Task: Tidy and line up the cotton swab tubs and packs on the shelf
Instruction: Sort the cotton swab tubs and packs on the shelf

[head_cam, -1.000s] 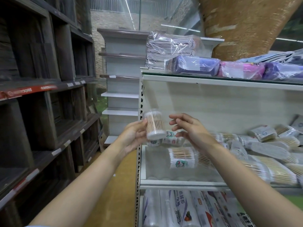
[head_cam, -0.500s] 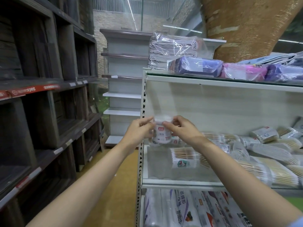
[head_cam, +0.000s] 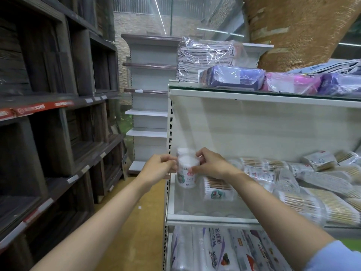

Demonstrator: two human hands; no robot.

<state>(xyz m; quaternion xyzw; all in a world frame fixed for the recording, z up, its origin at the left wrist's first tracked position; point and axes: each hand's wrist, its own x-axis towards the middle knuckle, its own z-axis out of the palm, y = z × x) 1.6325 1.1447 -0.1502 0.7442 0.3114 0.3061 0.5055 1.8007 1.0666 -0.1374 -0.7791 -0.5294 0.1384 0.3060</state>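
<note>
Clear glossy plastic tub (head_cam: 188, 174); matt white metal shelf (head_cam: 211, 217); dark rough wooden racks (head_cam: 58, 106).

Shop aisle. Floor (head_cam: 134, 222) ochre-yellow, smooth. Dark wooden cubby shelving (head_cam: 48, 114) along left side, red and white price strips on front edges. White metal gondola unit (head_cam: 146, 112) at aisle end, brown-trimmed upper shelves. Pale brick wall (head_cam: 136, 24) behind, railing above. Large trunk-like column (head_cam: 298, 30) wrapped in woven tan mesh at upper right. White back panel (head_cam: 254, 132) on near shelving, perforated upright at its left edge. Linear ceiling lights reflected overhead.
</note>
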